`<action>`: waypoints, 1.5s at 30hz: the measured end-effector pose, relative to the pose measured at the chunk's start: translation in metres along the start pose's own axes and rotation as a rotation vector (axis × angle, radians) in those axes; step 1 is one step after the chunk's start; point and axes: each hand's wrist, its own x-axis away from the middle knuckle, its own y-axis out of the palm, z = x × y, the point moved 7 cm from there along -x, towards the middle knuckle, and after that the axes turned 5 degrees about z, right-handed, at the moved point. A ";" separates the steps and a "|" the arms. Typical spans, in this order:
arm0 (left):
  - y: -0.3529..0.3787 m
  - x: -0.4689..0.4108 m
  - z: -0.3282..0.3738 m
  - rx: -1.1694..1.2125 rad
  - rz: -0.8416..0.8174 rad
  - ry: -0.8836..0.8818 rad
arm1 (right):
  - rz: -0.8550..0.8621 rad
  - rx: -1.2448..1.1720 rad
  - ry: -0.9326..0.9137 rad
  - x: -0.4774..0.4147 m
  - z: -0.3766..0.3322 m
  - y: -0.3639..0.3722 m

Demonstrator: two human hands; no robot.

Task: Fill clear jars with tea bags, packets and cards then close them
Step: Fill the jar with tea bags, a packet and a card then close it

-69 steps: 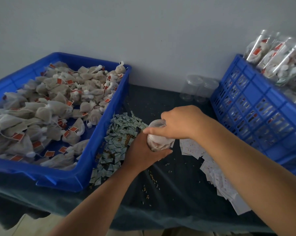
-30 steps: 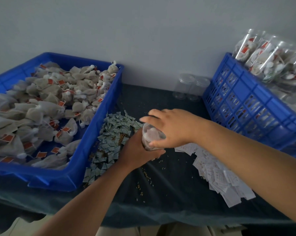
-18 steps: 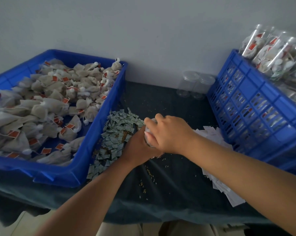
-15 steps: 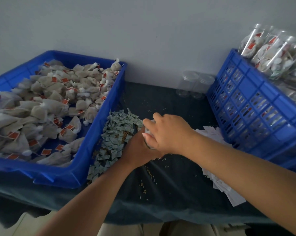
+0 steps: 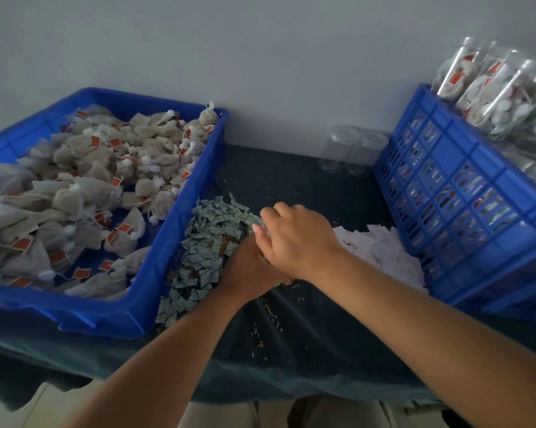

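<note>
The person is standing at the table (image 5: 307, 350) with both hands meeting near its middle. The left hand (image 5: 251, 267) is coming up from the front edge, and its grip is clamped round a clear jar (image 5: 263, 253), of which only a sliver is showing between the two hands. The right hand (image 5: 297, 239) is lying over the jar's top with its fingers curled down around it, so that grip is closed on the jar too. I cannot tell from here whether a lid is under the palm.

Just left of the hands, a heap of small green packets (image 5: 211, 239) is lying against the wall of a blue tray (image 5: 174, 242). The tray is taking up the left side of the table and is holding a pile of tea bags (image 5: 90, 180) with orange tags. To the right of the hands, white cards (image 5: 381, 251) are lying spread towards a blue crate (image 5: 476, 211) at the right edge. Filled jars (image 5: 501, 88) are sticking up out of the crate. Two empty jars (image 5: 350, 152) are standing side by side at the back edge, against the wall. Loose grains (image 5: 270, 313) are lying scattered on the dark cloth below the hands.
</note>
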 end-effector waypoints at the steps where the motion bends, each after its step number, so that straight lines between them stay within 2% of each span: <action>1: 0.004 -0.001 0.002 -0.057 0.017 0.020 | 0.007 0.004 0.024 0.002 -0.002 0.001; 3: 0.006 -0.002 0.003 -0.089 0.087 0.011 | -0.048 -0.066 0.057 0.005 0.004 0.004; 4: 0.003 0.000 0.005 -0.122 0.106 0.008 | -0.141 -0.143 0.067 0.006 0.010 0.008; 6: 0.000 0.003 -0.005 -0.140 0.084 -0.014 | -0.362 -0.260 -0.028 0.007 0.017 0.011; 7: 0.000 0.004 -0.007 -0.077 0.036 -0.030 | -0.394 -0.256 -0.116 0.005 0.020 0.008; 10: -0.004 0.005 -0.009 0.085 0.010 -0.033 | -0.274 -0.158 -0.287 0.002 0.023 -0.007; 12: -0.006 0.004 0.002 0.124 0.025 -0.035 | -0.177 -0.039 -0.202 0.004 0.017 -0.010; 14: -0.005 0.003 0.009 0.008 0.018 -0.012 | -0.154 0.099 0.010 0.000 0.003 -0.009; 17: -0.004 0.007 0.002 -0.031 -0.013 -0.059 | -0.353 0.213 0.208 -0.011 -0.009 -0.008; 19: -0.002 0.010 -0.007 0.105 -0.033 -0.111 | -0.553 0.226 0.138 -0.017 -0.002 -0.012; 21: -0.004 0.008 -0.008 0.216 -0.039 -0.125 | -0.741 0.134 0.049 -0.018 0.013 -0.022; 22: -0.005 0.008 -0.006 0.238 -0.026 -0.115 | -0.779 0.122 -0.019 -0.018 0.019 -0.030; 23: -0.006 0.007 -0.004 0.244 -0.004 -0.103 | -0.762 0.124 -0.092 -0.017 0.022 -0.034; 26: -0.008 0.009 -0.002 0.269 0.031 -0.089 | -0.562 0.083 -0.222 -0.016 0.020 -0.038; 30: -0.009 0.009 0.002 0.269 0.010 -0.085 | -0.378 0.133 -0.119 -0.017 0.028 -0.033; 33: -0.010 0.009 0.005 0.231 0.009 -0.060 | -0.442 0.084 -0.129 -0.017 0.034 -0.022; 35: -0.013 0.009 0.005 0.229 0.023 -0.061 | -0.430 0.015 -0.263 -0.015 0.030 -0.018; 38: -0.013 0.008 0.007 0.230 0.022 -0.058 | -0.215 0.035 -0.459 -0.012 0.021 -0.016; 41: -0.009 0.006 0.005 0.243 -0.008 -0.084 | -0.082 0.067 -0.360 -0.008 0.020 -0.007; 45: -0.004 0.002 0.000 0.218 -0.061 -0.051 | 0.138 0.050 -0.126 -0.003 0.014 -0.010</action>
